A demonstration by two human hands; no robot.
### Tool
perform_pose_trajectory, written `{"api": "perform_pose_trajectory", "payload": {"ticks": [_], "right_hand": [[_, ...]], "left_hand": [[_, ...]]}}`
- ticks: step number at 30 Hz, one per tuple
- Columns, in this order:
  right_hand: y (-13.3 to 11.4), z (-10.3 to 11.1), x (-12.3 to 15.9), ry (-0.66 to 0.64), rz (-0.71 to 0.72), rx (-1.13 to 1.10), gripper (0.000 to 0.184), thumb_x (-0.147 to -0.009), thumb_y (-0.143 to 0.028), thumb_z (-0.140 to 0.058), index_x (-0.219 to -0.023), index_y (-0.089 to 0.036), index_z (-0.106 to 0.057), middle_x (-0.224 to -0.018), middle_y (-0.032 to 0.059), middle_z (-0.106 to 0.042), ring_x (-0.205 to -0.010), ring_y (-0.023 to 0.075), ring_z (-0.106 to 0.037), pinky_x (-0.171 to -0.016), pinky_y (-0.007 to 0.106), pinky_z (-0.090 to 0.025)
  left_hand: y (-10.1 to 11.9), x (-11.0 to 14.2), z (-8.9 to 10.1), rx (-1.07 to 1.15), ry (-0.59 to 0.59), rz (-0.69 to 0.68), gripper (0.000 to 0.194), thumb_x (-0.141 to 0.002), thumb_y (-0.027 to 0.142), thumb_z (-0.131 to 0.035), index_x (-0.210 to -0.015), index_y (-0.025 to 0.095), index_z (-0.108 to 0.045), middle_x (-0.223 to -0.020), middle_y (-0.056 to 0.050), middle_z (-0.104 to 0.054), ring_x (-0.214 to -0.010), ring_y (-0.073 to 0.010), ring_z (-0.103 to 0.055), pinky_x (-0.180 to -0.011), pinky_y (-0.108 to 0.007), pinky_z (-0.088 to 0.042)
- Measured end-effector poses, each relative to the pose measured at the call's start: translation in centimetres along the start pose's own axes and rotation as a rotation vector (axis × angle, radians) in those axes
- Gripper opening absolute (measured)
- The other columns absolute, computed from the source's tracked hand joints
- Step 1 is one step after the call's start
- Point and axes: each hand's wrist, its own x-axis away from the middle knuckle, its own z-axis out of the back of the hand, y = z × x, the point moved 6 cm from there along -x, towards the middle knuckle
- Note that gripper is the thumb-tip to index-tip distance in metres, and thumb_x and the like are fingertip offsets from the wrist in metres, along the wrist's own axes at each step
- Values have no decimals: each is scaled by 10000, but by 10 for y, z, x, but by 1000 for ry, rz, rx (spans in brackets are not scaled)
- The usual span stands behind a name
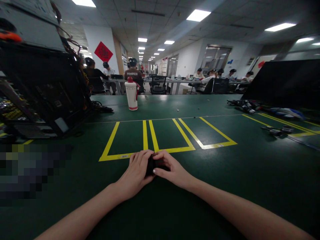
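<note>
A small black object (pixel 149 166) sits between my two hands just above or on the green table; its kind is mostly hidden by the fingers. My left hand (pixel 137 171) is wrapped over it from the left, the fingers curled across its top and the thumb low in front. From the right, my right hand (pixel 173 170) grips at its side with bent fingers and thumb. Just beyond the fingers run yellow tape outlines (pixel 170 150) stuck on the table.
An open black computer case (pixel 50 90) with loose cables stands on the left. A white bottle with a red lid (pixel 131 95) is farther back. At the right are a dark monitor (pixel 285 83) and metal parts with cables (pixel 277 131). Several people sit at desks behind.
</note>
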Motion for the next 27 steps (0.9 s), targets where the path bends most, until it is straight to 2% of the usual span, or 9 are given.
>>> {"api": "perform_pose_trajectory", "payload": {"ticks": [4, 9, 14, 17, 21, 27], "right_hand": [[1, 1, 0, 26, -26, -6, 252, -745, -214, -558, -981, -219, -467, -1039, 22, -463, -999, 155, -487, -896, 361, -407], [3, 2, -1, 17, -55, -19, 316, -737, -175, -563, -1027, -217, -444, -1049, 27, -475, -1017, 157, -484, -897, 356, -410], [1, 4, -1, 33, 10, -7, 283, -698, -146, -597, -941, -202, -462, -1032, 20, -462, -989, 151, -491, -887, 340, -418], [2, 4, -1, 52, -1, -12, 226, -714, -156, -575, -903, -200, -459, -996, 15, -484, -951, 144, -511, -869, 338, -428], [4, 9, 0, 140, -55, 166, 249, -754, -198, -526, -994, -218, -462, -989, 19, -509, -971, 161, -504, -896, 368, -399], [8, 22, 1, 267, -121, 397, 263, -797, -264, -462, -1056, -220, -466, -1056, 34, -510, -1019, 170, -479, -910, 368, -375]], "left_hand": [[1, 0, 0, -6, -5, 7, 552, -762, 197, -526, -1226, 205, -227, -1237, -84, -373, -1154, -241, -345, -977, -461, -267], [1, -1, 0, -11, -4, 10, 543, -764, 215, -527, -1221, 209, -235, -1230, -81, -383, -1149, -243, -353, -976, -459, -271], [-1, -1, -1, -13, 1, 8, 549, -760, 213, -529, -1221, 213, -230, -1234, -84, -378, -1152, -249, -350, -973, -467, -268], [1, -2, 0, -5, 12, -1, 540, -763, 221, -527, -1216, 213, -234, -1221, -87, -385, -1144, -249, -356, -966, -465, -276], [-2, -3, 3, 65, 22, 49, 502, -768, 263, -524, -1197, 218, -267, -1193, -84, -398, -1118, -259, -382, -945, -473, -304], [-28, -4, -2, 221, 2, 221, 530, -740, 394, -543, -1182, 219, -308, -1158, -93, -418, -1081, -293, -419, -903, -499, -346]]}}
